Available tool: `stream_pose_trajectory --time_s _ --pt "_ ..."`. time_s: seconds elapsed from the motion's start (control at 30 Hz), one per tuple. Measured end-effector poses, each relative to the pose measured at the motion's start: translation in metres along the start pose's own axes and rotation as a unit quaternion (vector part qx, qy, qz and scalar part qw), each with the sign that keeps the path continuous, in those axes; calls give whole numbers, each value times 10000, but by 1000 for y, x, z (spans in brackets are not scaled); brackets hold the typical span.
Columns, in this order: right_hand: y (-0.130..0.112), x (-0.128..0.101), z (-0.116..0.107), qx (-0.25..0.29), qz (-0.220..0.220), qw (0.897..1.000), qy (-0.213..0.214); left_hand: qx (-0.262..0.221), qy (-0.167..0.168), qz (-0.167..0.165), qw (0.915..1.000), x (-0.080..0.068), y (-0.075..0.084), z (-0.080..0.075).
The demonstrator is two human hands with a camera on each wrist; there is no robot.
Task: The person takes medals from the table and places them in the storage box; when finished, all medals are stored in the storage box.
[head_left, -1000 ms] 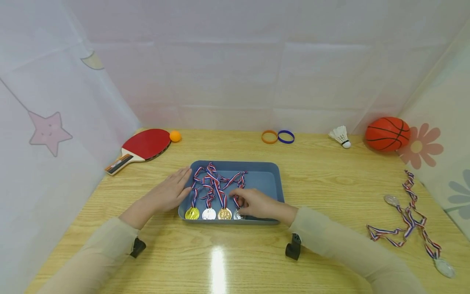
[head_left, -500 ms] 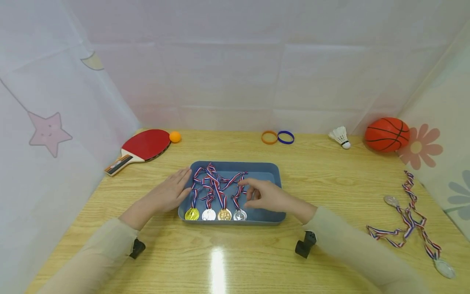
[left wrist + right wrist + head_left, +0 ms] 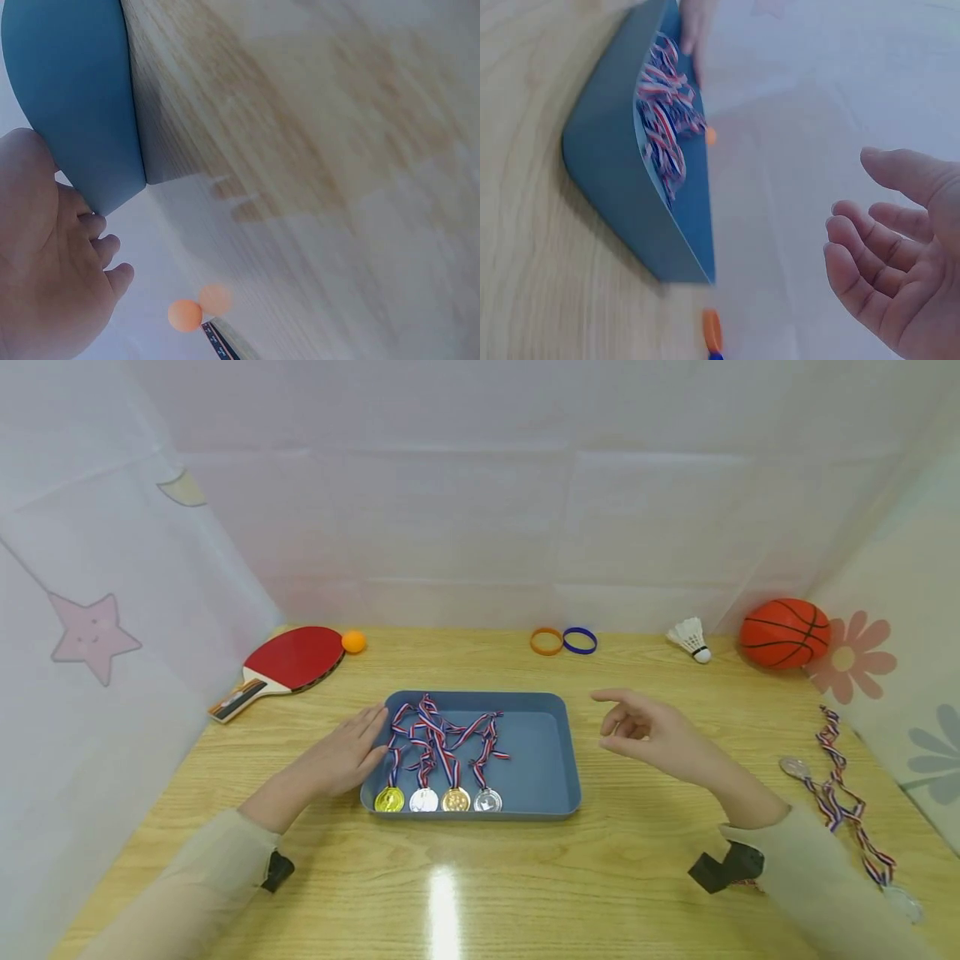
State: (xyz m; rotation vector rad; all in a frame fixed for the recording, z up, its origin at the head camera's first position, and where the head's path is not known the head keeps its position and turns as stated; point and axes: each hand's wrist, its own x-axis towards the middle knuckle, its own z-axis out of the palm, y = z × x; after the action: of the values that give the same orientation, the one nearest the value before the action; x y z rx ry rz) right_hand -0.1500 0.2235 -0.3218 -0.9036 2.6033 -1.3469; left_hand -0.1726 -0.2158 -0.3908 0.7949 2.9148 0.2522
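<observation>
A blue tray [image 3: 558,752] sits mid-table with several medals in a row along its near wall: gold [image 3: 389,799], silver [image 3: 423,799], bronze [image 3: 455,799] and silver [image 3: 487,799], their striped ribbons [image 3: 438,735] spread behind them. My left hand [image 3: 347,753] lies flat against the tray's left wall [image 3: 71,97], fingers straight. My right hand [image 3: 647,732] hovers above the table to the right of the tray, fingers loosely curled, holding nothing [image 3: 900,247]. The tray [image 3: 607,165] and ribbons [image 3: 664,112] show in the right wrist view.
Two more silver medals with ribbons [image 3: 840,793] lie at the right edge. At the back are a red paddle [image 3: 288,660], an orange ball [image 3: 353,641], orange and blue wristbands [image 3: 564,641], a shuttlecock [image 3: 692,639] and a basketball [image 3: 784,633]. Curtains wall three sides.
My right hand has let go of the fourth medal, lifted out of the tray and moved right. The left hand has stayed against the tray.
</observation>
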Motion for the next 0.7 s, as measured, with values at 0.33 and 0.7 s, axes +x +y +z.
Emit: stream_pose_trajectory --time_s 0.33,0.7 --pt "33 -65 -58 -488 603 9902 1163 -7 2 15 10000 -1 0 0" --pt "94 -121 -102 -1526 1459 9653 1537 30 1 34 10000 -1 -1 -1"
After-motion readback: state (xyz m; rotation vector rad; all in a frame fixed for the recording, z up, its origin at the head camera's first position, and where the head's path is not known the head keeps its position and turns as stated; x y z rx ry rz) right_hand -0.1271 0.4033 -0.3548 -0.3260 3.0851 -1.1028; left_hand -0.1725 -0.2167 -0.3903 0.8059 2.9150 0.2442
